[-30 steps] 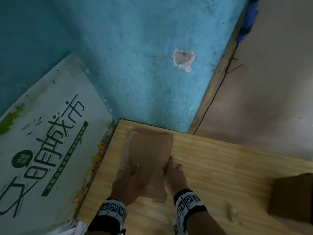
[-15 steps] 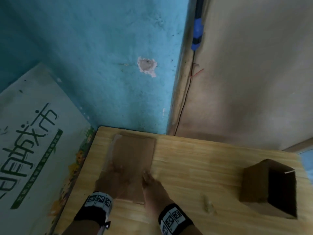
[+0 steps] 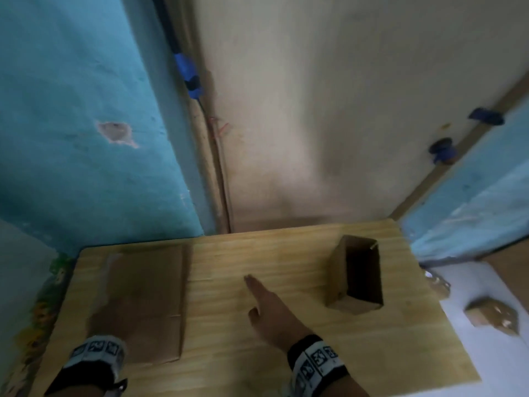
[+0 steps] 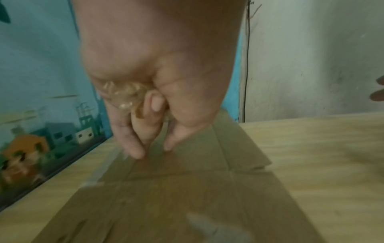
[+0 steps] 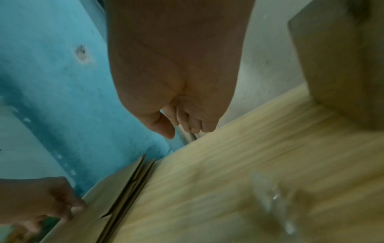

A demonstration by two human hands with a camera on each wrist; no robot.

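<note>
Wooden table. Flattened cardboard box flat on its left part; open cardboard box upright at right. Left hand on the flat one, fingertips touching it, one finger curled round a crumpled clear wad. Right hand between the boxes, fingers straight, together.

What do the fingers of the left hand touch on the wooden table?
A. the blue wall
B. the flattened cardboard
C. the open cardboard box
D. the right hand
B: in the left wrist view, the fingers of the left hand touch the flattened cardboard, while one curled finger holds a crumpled tape wad in the palm. The open box stands apart to the right.
</note>
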